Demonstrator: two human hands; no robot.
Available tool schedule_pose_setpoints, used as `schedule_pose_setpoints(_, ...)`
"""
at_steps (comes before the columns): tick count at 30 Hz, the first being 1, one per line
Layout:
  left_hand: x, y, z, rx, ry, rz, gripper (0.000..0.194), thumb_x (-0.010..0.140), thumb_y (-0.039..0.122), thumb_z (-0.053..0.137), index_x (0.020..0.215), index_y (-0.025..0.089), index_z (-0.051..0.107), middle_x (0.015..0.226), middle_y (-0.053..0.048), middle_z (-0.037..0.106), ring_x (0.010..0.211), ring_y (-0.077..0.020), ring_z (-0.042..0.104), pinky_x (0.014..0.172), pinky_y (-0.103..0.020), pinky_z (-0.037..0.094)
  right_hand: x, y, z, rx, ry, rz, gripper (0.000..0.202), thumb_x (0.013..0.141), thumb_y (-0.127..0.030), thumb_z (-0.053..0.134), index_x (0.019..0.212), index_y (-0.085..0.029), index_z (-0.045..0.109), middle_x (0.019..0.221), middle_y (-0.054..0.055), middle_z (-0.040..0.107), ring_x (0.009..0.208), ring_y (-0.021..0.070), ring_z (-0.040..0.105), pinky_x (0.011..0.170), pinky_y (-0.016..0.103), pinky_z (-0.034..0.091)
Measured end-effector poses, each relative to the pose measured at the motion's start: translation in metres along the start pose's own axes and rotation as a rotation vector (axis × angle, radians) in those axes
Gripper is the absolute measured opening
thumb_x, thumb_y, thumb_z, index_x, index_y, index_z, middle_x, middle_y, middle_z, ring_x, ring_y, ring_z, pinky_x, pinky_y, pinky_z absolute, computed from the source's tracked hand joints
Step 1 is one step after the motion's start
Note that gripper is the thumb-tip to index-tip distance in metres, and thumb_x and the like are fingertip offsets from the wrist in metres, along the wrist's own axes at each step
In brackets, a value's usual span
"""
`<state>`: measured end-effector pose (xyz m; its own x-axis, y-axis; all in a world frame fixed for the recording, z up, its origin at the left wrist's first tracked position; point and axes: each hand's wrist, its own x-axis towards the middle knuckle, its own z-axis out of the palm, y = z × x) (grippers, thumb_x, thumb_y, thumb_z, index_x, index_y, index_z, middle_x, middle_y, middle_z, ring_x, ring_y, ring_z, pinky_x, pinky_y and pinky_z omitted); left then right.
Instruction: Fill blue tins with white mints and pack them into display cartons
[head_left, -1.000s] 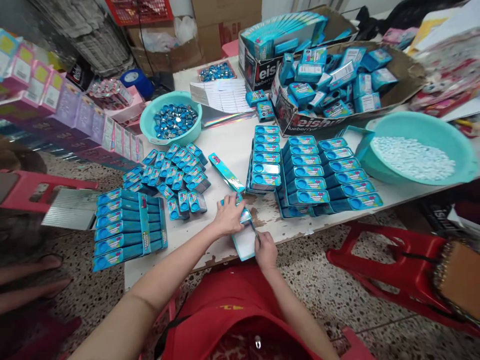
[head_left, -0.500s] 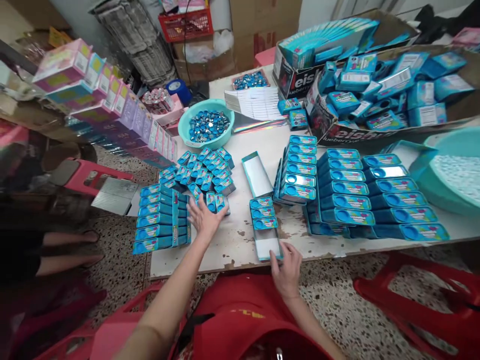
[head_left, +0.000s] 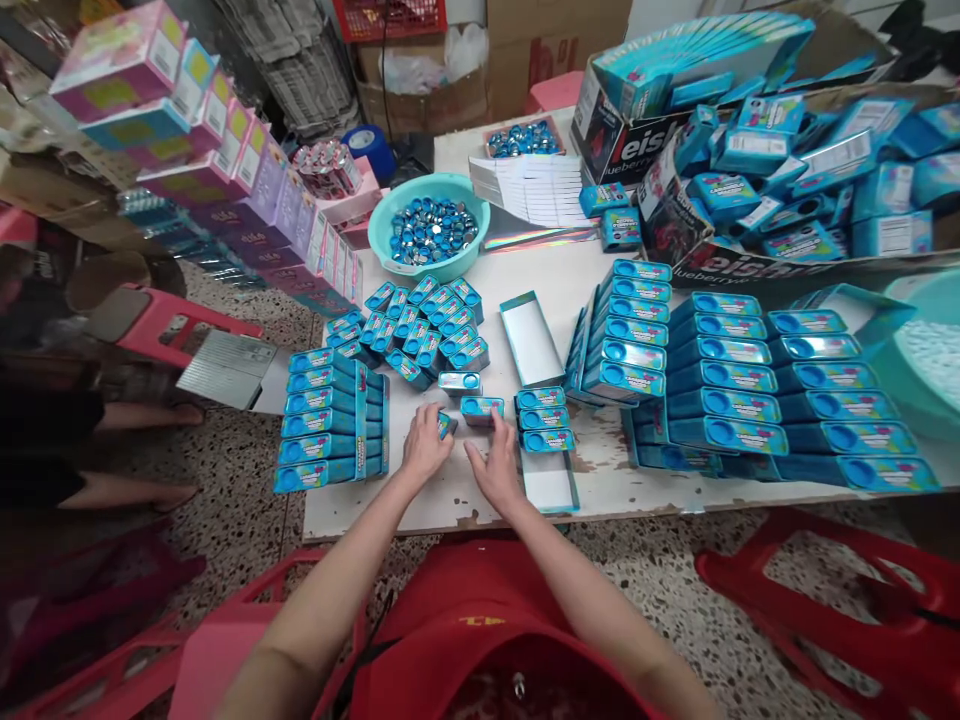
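My left hand (head_left: 426,448) is closed around a small blue box (head_left: 445,426), which is mostly hidden behind the fingers. To its right, my right hand (head_left: 493,468) has thumb and fingers apart, its fingertips at the right end of another small blue box (head_left: 481,406). A third such box (head_left: 459,382) lies just behind these. Beside my right hand is a shallow blue tray (head_left: 549,482) with white inside; three small blue boxes (head_left: 544,420) stand in its far part. A second tray (head_left: 531,338) lies behind it, showing its bare white inside.
A cluster of small blue boxes (head_left: 427,325) stands behind my hands. Filled trays (head_left: 330,425) are stacked at the left, and more rows (head_left: 720,400) at the right. Farther back are a turquoise bowl (head_left: 382,245) of blue discs and cartons (head_left: 690,255) of blue packs.
My right hand has left the tray's near end and moved left to a small blue box. My left hand has come nearer and closed on a box. Several boxes now lie turned and apart from the cluster.
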<state>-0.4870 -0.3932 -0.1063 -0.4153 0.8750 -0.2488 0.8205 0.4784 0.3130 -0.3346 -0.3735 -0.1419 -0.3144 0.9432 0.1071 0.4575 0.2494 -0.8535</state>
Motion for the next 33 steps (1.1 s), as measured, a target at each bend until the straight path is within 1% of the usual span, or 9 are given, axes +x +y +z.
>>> schedule_pose_setpoints(4,0.011,-0.007,-0.004,-0.056,-0.126,0.079,0.053,0.076,0.021,0.052,0.127,0.018,0.037,0.121,-0.011,0.055,0.108,-0.0249,0.056,0.089,-0.037,0.046,0.027,0.001,0.008,-0.070,-0.016,-0.003,0.049,0.081,-0.012,0.050,0.130,-0.019,0.045,0.109,0.012,0.048,0.105,0.0251,0.051,0.092,0.044,0.046)
schedule_pose_setpoints(7,0.007,-0.021,-0.010,-0.068,-0.202,0.157,0.059,0.073,0.021,0.058,0.128,0.022,0.036,0.121,-0.009,0.055,0.111,-0.0255,0.055,0.090,-0.037,0.045,0.033,-0.001,0.008,-0.155,0.040,-0.007,0.037,0.082,-0.012,0.049,0.118,-0.021,0.055,0.122,0.015,0.040,0.115,0.0277,0.044,0.094,0.047,0.043)
schedule_pose_setpoints(11,-0.008,-0.037,-0.006,-0.155,-0.090,0.112,0.051,0.071,0.020,0.061,0.118,0.021,0.043,0.118,-0.009,0.054,0.112,-0.0240,0.053,0.092,-0.037,0.044,0.041,0.000,0.009,-0.154,0.020,-0.072,0.032,0.085,-0.013,0.044,0.116,-0.017,0.054,0.136,0.017,0.037,0.127,0.0279,0.036,0.098,0.046,0.039)
schedule_pose_setpoints(16,-0.014,-0.042,-0.001,-0.180,-0.064,0.152,0.035,0.075,0.016,0.052,0.110,0.020,0.048,0.107,-0.007,0.056,0.104,-0.0215,0.055,0.089,-0.034,0.046,0.051,0.010,0.007,-0.135,-0.076,-0.126,0.042,0.082,-0.014,0.049,0.124,-0.016,0.048,0.109,0.013,0.055,0.105,0.0263,0.049,0.092,0.043,0.044)
schedule_pose_setpoints(20,-0.018,-0.036,-0.004,-0.096,-0.129,0.382,0.049,0.068,0.004,0.044,0.113,0.022,0.052,0.120,-0.008,0.051,0.118,-0.0223,0.047,0.100,-0.037,0.040,0.051,0.010,0.002,-0.113,-0.190,-0.134,0.037,0.080,-0.012,0.051,0.116,-0.016,0.054,0.105,0.012,0.054,0.101,0.0255,0.051,0.088,0.040,0.046)
schedule_pose_setpoints(24,-0.024,-0.026,-0.001,0.033,0.028,0.391,0.058,0.067,0.006,0.049,0.124,0.018,0.047,0.141,-0.014,0.032,0.137,-0.0316,0.023,0.109,-0.048,0.027,0.052,0.003,-0.007,-0.091,-0.405,-0.161,0.045,0.071,-0.002,0.048,0.112,-0.020,0.056,0.105,0.008,0.055,0.100,0.0238,0.052,0.087,0.038,0.047)
schedule_pose_setpoints(26,-0.023,-0.023,0.001,0.058,-0.008,0.430,0.066,0.068,0.008,0.051,0.132,0.020,0.040,0.141,-0.014,0.031,0.136,-0.0317,0.025,0.108,-0.048,0.027,0.055,-0.003,-0.012,-0.046,-0.475,-0.157,0.053,0.067,0.001,0.045,0.115,-0.019,0.053,0.105,0.007,0.056,0.099,0.0218,0.054,0.087,0.037,0.048)
schedule_pose_setpoints(31,-0.011,-0.020,-0.001,0.070,-0.061,0.418,0.066,0.071,0.017,0.057,0.134,0.019,0.036,0.130,-0.014,0.040,0.120,-0.0295,0.041,0.100,-0.043,0.037,0.084,-0.017,-0.008,-0.051,-0.143,-0.050,0.054,0.071,-0.003,0.047,0.123,-0.016,0.043,0.116,0.012,0.051,0.108,0.0222,0.050,0.089,0.036,0.046)
schedule_pose_setpoints(33,-0.008,-0.019,-0.002,0.089,-0.042,0.429,0.067,0.072,0.021,0.059,0.135,0.018,0.035,0.129,-0.014,0.042,0.117,-0.0293,0.043,0.098,-0.042,0.038,0.097,-0.020,-0.002,-0.145,-0.112,-0.024,0.046,0.072,-0.007,0.051,0.117,-0.015,0.046,0.115,0.013,0.052,0.109,0.0242,0.050,0.090,0.037,0.045)
